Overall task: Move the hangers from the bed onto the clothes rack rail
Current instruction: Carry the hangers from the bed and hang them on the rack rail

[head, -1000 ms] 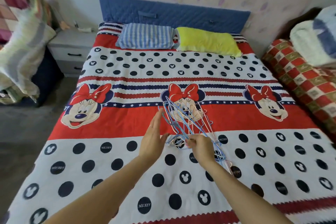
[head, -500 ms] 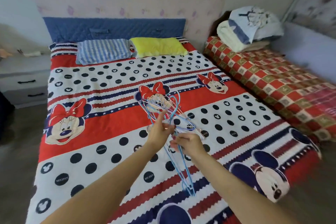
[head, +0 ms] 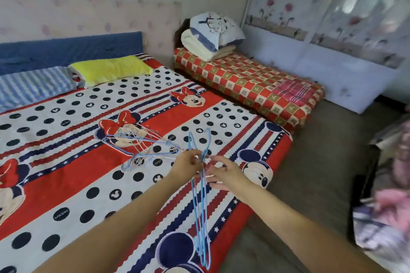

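A few thin blue wire hangers (head: 202, 217) hang in the air over the bed's near right part, hooks up, bodies dangling down. My left hand (head: 186, 165) pinches them near the hooks. My right hand (head: 224, 173) is right beside them with its fingers spread at the hooks; whether it grips them I cannot tell. A tangle of several more blue and pale hangers (head: 137, 142) lies on the cartoon-mouse bedspread (head: 66, 173) just left of my hands. No rack rail shows clearly.
A low mattress with a red checked cover (head: 255, 86) lies right of the bed, folded quilts (head: 210, 35) stacked at its head. Grey floor (head: 321, 173) runs between them. Blurred clothes (head: 388, 206) hang at the right edge. Pillows (head: 106, 71) lie at the headboard.
The view swung right, bringing the checked mattress and window wall into sight. The held hangers came up off the pile and moved right toward the bed's edge with both hands.
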